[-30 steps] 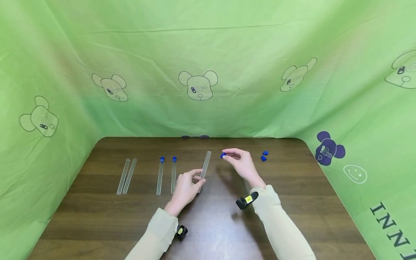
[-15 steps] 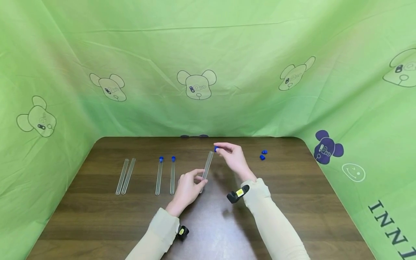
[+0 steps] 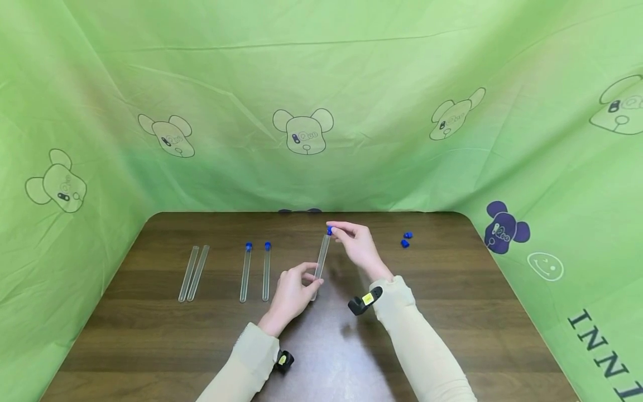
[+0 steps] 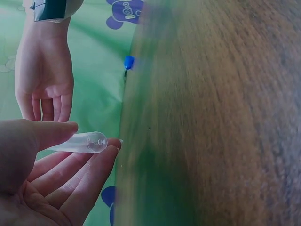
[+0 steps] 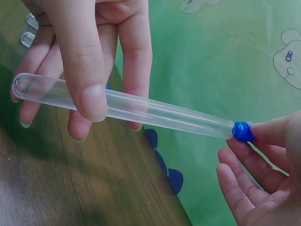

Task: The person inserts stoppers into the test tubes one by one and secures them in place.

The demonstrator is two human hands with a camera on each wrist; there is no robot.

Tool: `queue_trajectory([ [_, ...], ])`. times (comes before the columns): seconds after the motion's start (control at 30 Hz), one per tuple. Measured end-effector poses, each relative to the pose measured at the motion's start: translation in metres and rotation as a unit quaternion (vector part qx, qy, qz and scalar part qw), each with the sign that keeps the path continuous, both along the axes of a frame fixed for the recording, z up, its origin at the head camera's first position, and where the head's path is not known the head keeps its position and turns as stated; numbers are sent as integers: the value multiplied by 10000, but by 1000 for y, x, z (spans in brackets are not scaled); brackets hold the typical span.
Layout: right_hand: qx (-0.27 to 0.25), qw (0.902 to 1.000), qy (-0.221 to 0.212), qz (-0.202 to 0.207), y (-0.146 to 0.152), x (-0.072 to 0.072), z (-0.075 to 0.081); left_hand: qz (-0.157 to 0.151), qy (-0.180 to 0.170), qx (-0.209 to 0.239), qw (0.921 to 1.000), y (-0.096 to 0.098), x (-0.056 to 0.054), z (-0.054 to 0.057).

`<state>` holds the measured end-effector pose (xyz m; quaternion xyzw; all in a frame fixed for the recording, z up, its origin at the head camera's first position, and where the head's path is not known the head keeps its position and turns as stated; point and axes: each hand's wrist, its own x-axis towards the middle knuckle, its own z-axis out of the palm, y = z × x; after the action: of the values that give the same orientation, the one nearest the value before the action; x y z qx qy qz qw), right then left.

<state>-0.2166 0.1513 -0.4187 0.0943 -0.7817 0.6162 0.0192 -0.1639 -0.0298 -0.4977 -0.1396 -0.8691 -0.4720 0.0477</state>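
Observation:
A clear test tube [image 5: 174, 117] is pinched near its rounded lower end between the thumb and fingers of my left hand [image 3: 292, 291]. It leans, open end up, above the table. With thumb and fingertips my right hand [image 3: 358, 248] pinches a blue cap [image 5: 242, 131] at the tube's mouth. The cap touches the rim, and most of it stands outside the tube. In the left wrist view the rounded tip of the tube [image 4: 96, 142] shows between thumb and fingers, while the cap is out of sight there.
Two capped test tubes [image 3: 245, 274] lie left of my left hand. Farther left, two uncapped test tubes [image 3: 188, 273] lie side by side. Two loose blue caps [image 3: 405, 244] sit at the back right of the wooden table [image 3: 150, 340]. Green cloth [image 3: 311, 67] surrounds the table's back and sides.
My right hand has moved left with the blue cap, bringing it from beside the tube to the tube's mouth. The left hand and its tube have shifted slightly right.

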Motion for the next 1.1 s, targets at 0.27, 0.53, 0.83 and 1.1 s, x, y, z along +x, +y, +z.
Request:
queue_trajectory([
  [0.27, 50, 10000, 61, -17, -2, 2, 4, -21, -33, 93, 9999, 2, 1, 0],
  [0.53, 77, 9999, 14, -105, -2, 2, 4, -43, -3, 236, 9997, 3, 3, -3],
  [0.83, 121, 9999, 6, -39, 0, 3, 3, -93, -16, 374, 9993, 4, 4, -4],
  [1.1, 43, 10000, 19, -57, 4, -18, -36, -59, 10, 394, 9992, 4, 3, -2],
])
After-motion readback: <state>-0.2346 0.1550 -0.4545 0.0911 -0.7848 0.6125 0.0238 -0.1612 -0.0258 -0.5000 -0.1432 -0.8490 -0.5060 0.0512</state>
